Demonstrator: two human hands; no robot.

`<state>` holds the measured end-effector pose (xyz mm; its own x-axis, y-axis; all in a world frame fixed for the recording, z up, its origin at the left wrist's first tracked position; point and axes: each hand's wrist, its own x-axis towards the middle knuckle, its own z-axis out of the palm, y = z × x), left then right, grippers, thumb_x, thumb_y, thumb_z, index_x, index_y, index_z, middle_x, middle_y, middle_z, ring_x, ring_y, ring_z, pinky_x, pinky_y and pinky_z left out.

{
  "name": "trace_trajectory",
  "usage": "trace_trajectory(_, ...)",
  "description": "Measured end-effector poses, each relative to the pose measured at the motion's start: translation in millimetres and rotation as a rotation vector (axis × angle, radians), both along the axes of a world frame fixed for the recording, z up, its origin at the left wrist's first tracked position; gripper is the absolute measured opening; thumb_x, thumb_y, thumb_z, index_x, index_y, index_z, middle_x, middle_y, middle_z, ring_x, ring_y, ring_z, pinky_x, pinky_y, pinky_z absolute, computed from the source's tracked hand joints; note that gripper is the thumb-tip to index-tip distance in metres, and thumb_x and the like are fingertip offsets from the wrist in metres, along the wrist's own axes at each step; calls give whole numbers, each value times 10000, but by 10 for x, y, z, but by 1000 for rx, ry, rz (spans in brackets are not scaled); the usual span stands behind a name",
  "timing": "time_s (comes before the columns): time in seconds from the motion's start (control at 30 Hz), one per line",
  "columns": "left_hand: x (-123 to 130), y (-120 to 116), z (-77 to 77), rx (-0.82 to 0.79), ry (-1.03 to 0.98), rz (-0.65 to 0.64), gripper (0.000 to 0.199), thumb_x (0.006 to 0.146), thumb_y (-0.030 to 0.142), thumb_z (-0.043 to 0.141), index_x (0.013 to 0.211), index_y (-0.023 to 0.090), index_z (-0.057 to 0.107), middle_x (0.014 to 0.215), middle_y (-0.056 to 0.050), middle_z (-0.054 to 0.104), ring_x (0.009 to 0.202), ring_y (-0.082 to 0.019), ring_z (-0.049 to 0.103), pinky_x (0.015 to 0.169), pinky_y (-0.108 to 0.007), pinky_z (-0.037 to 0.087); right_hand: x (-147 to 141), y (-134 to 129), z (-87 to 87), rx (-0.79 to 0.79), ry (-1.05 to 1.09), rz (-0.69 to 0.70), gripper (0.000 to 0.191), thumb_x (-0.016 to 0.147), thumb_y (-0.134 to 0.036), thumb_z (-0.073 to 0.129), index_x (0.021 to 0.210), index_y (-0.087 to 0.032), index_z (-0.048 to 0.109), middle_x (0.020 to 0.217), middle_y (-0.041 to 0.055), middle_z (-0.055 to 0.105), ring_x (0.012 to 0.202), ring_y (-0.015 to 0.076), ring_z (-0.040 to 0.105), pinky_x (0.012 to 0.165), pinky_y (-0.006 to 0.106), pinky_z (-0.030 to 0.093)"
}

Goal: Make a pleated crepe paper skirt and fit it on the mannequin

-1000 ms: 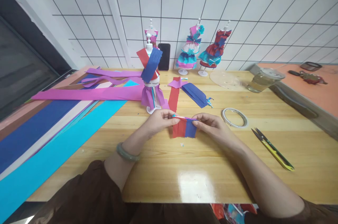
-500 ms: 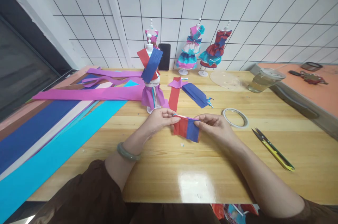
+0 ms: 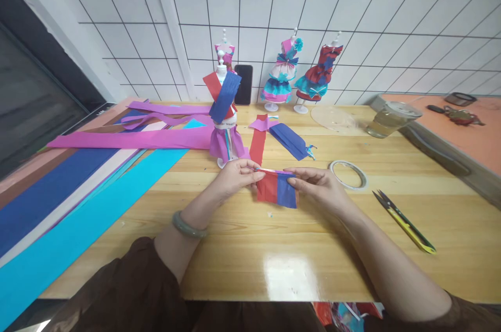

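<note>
Between my hands hangs a small red and blue paper piece (image 3: pixel 277 189) with a pinkish-purple top edge. My left hand (image 3: pixel 239 175) pinches its upper left corner, and my right hand (image 3: pixel 315 183) pinches the upper right. Just behind my left hand stands a small mannequin (image 3: pixel 226 107) with red and blue strips crossed on its chest and a purple skirt. A red strip (image 3: pixel 258 145) lies on the table behind the held piece, with a pink piece (image 3: pixel 262 123) over its far end. Beside that is a folded blue piece (image 3: pixel 288 141).
Long coloured paper strips (image 3: pixel 129 140) cover the left side. Tape roll (image 3: pixel 365 180) and yellow-handled snips (image 3: pixel 405 221) lie right. Dressed mannequins (image 3: pixel 281 79) and a phone (image 3: pixel 243 84) stand at the wall. A cup (image 3: pixel 392 119) is at the back right.
The red and blue piece is held flatter and more level, its lower right corner slightly higher. My right fingers have shifted slightly left along its top edge.
</note>
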<state>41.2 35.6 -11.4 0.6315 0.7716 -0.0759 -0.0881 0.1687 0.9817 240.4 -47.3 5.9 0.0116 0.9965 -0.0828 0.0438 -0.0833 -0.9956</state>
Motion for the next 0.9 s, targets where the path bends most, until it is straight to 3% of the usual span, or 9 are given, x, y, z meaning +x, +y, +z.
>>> trace_trajectory(0.17, -17, 16, -4, -35, -14, 7, 271, 631, 250, 690, 831, 126, 557, 748, -46, 642, 624, -107, 593, 603, -240, 466, 2, 17, 9, 2, -9, 12, 344, 669, -370, 662, 974, -212, 650, 944, 56, 677, 845, 203, 617, 776, 337, 475)
trace_trajectory(0.4, -35, 12, 41, -69, -15, 1, 327, 628, 276, 687, 890, 128, 558, 659, -22, 620, 562, -105, 579, 579, -251, 468, 46, 50, -36, -32, 39, 15, 320, 636, -341, 693, 939, -242, 667, 948, 34, 681, 882, 211, 613, 810, 362, 466)
trace_trajectory(0.67, -25, 19, 53, -106, -73, 48, 287, 597, 206, 695, 856, 130, 598, 740, -35, 642, 648, -120, 596, 623, -266, 487, 73, 45, -102, -64, 93, -34, 315, 622, -307, 707, 923, -220, 677, 920, 52, 687, 836, 210, 621, 739, 333, 478)
trace_trajectory(0.9, -20, 9, 71, -6, -60, 55, 252, 604, 204, 674, 834, 112, 626, 731, -45, 655, 659, -130, 604, 663, -279, 485, 74, 52, -127, -71, 139, -44, 260, 636, -298, 683, 885, -224, 684, 880, 47, 695, 781, 195, 636, 716, 318, 482)
